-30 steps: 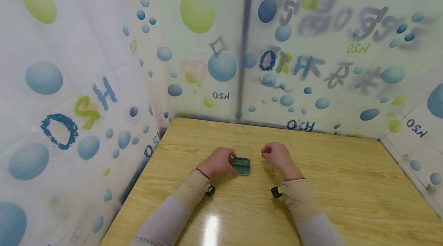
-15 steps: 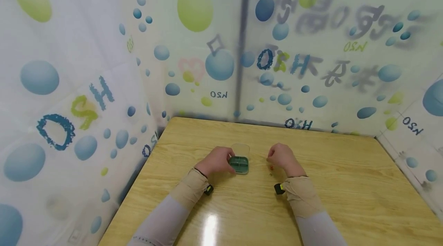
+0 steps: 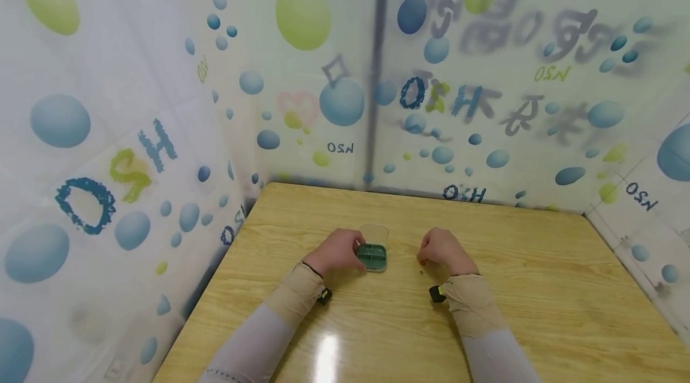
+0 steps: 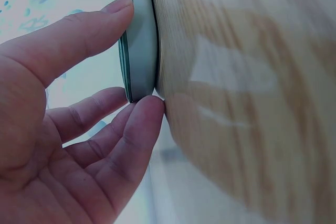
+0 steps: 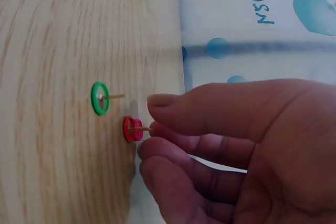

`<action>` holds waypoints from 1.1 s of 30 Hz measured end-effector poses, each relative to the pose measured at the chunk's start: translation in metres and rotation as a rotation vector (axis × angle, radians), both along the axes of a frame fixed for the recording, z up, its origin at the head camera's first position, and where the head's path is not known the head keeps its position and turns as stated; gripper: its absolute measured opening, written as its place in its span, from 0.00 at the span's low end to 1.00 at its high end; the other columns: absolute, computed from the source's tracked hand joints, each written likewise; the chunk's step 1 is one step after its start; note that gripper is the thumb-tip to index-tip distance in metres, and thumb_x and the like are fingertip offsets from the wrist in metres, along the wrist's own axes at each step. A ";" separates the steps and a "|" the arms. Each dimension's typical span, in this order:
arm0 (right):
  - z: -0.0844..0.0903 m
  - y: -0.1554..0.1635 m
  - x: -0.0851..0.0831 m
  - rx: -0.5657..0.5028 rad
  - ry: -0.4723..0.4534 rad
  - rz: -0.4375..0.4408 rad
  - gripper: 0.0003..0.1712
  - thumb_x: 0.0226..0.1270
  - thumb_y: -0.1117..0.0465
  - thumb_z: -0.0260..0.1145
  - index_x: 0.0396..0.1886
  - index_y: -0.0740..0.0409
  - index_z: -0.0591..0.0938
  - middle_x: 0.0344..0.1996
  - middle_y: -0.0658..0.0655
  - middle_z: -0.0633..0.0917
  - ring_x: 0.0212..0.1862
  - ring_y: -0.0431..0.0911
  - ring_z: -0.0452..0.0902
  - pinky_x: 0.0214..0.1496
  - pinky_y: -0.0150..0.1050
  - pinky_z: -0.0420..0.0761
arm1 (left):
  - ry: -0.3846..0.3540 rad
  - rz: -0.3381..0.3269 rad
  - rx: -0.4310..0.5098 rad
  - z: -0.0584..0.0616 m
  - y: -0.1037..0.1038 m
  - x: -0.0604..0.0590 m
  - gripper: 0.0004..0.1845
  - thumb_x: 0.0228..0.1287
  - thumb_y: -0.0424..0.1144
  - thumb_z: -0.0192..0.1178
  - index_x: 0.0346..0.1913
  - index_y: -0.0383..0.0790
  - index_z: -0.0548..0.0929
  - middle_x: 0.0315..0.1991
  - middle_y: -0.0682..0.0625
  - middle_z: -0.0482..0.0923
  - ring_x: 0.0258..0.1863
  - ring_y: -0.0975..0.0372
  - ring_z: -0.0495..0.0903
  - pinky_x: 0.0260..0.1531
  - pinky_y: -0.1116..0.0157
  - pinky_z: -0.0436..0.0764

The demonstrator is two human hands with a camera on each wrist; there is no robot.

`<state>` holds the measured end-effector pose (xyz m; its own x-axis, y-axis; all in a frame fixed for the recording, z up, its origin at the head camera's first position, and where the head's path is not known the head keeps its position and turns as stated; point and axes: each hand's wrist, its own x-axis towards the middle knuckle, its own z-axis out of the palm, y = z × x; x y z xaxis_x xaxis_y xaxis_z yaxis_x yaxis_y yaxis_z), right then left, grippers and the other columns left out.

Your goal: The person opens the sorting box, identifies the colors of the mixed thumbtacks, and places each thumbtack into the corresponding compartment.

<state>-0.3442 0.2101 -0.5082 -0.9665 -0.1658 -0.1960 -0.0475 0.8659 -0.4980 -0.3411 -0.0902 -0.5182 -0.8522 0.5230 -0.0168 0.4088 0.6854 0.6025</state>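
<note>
While the wooden bench (image 3: 517,287) carries everything, the left hand (image 3: 336,249) pinches the green compartment box (image 3: 372,256) between thumb and fingers, its clear lid (image 3: 374,232) open just beyond that grip. The right hand (image 3: 443,249) pinches the pin of a red pushpin (image 5: 131,128) at its fingertips; a green pushpin (image 5: 100,98) stands just beside that grip.
</note>
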 end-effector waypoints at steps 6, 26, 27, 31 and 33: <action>0.001 -0.001 -0.001 -0.008 0.017 0.013 0.08 0.59 0.68 0.75 0.21 0.58 0.88 0.18 0.52 0.84 0.23 0.45 0.74 0.27 0.36 0.73 | 0.005 -0.001 -0.004 0.002 0.000 0.001 0.32 0.52 0.42 0.85 0.60 0.36 0.85 0.45 0.45 0.87 0.43 0.55 0.84 0.45 0.57 0.84; -0.006 -0.005 0.001 0.047 0.035 0.019 0.12 0.65 0.68 0.73 0.20 0.58 0.88 0.18 0.51 0.85 0.24 0.45 0.76 0.30 0.36 0.74 | 0.009 0.011 -0.012 -0.004 0.000 -0.002 0.30 0.50 0.42 0.85 0.57 0.39 0.87 0.43 0.48 0.87 0.42 0.58 0.83 0.46 0.59 0.84; -0.006 -0.006 0.001 0.049 0.035 0.021 0.12 0.66 0.68 0.72 0.21 0.58 0.88 0.18 0.52 0.85 0.24 0.45 0.76 0.30 0.36 0.74 | 0.009 0.011 -0.013 -0.004 0.000 -0.002 0.30 0.50 0.42 0.85 0.57 0.39 0.87 0.43 0.48 0.87 0.42 0.58 0.83 0.46 0.59 0.84; -0.003 -0.008 0.002 0.055 0.044 0.023 0.13 0.66 0.70 0.70 0.21 0.58 0.87 0.18 0.52 0.85 0.24 0.45 0.75 0.29 0.35 0.73 | 0.011 0.012 -0.017 -0.003 0.001 -0.002 0.30 0.50 0.43 0.85 0.57 0.40 0.87 0.43 0.47 0.87 0.42 0.58 0.83 0.46 0.59 0.84; -0.002 -0.008 0.002 0.059 0.056 0.027 0.14 0.66 0.71 0.68 0.20 0.58 0.87 0.18 0.52 0.84 0.23 0.45 0.74 0.28 0.35 0.72 | 0.013 0.011 -0.022 -0.002 0.001 -0.002 0.30 0.50 0.43 0.85 0.57 0.40 0.87 0.44 0.47 0.87 0.42 0.58 0.83 0.46 0.59 0.84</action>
<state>-0.3420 0.2019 -0.5103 -0.9715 -0.1816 -0.1523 -0.0974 0.8917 -0.4419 -0.3433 -0.0895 -0.5206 -0.8580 0.5134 -0.0168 0.4091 0.7027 0.5821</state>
